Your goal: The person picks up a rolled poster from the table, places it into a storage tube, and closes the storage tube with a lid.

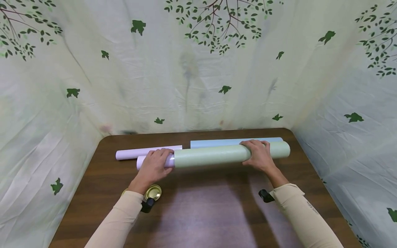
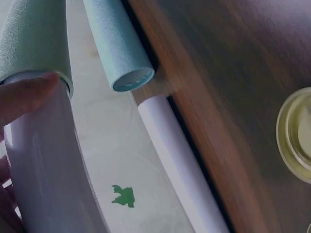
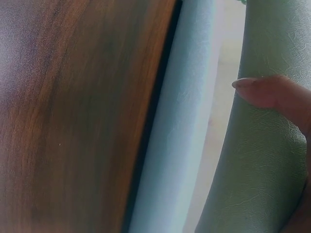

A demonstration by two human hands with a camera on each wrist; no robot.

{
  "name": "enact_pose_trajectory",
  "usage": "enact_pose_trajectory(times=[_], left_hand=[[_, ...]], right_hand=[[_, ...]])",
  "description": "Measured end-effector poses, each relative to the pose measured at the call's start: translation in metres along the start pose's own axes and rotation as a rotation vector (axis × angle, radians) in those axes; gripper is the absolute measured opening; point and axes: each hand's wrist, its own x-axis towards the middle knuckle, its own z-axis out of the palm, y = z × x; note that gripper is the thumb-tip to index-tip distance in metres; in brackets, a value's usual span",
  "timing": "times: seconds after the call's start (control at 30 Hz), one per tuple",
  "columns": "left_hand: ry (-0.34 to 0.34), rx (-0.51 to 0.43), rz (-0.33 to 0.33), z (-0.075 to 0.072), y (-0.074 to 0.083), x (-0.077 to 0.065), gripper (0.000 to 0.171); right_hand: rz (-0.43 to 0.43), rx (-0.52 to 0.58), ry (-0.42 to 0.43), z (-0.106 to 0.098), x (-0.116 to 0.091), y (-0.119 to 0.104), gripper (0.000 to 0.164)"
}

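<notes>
A long pale green tube (image 1: 211, 156) with a textured surface is held level over the far part of the table. From its left end sticks out a lilac tube section (image 2: 53, 160), narrower than the green one. My left hand (image 1: 155, 165) grips that lilac section, the thumb right at the green rim in the left wrist view. Around the green tube, toward its right end, curl the fingers of my right hand (image 1: 258, 155). Behind lie a light blue tube (image 1: 214, 143), its open end showing in the left wrist view, and another lilac tube (image 1: 128, 154).
The brown wooden table (image 1: 217, 213) ends at a pale cloth wall (image 1: 192, 103) with leaf prints. By my left wrist sits a round gold lid-like piece (image 1: 153, 192), with another gold edge partly hidden behind the wrist.
</notes>
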Motion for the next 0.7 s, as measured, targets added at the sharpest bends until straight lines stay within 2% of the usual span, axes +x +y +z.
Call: enact_pose_trajectory(times=[0.17,0.27,0.37,0.53,0.7], left_hand=[[-0.01,0.032,0.026,-0.005,-0.001,0.001,0.06],[-0.007,0.031,0.016,-0.008,-0.002,0.0,0.066],[0.028,0.009,-0.003,-0.011,-0.006,-0.003,0.065],[0.137,-0.073,-0.045,-0.012,-0.019,-0.011,0.06],[0.239,-0.251,-0.163,-0.013,-0.033,-0.024,0.053]], right_hand=[[0.006,0.005,-0.007,0.001,-0.001,0.001,0.073],[0.009,0.006,-0.008,0.001,-0.001,0.001,0.073],[0.006,0.004,0.0,0.001,-0.001,0.001,0.073],[0.006,0.002,0.004,0.0,-0.001,0.001,0.073],[0.01,-0.002,-0.003,0.001,-0.001,0.002,0.073]])
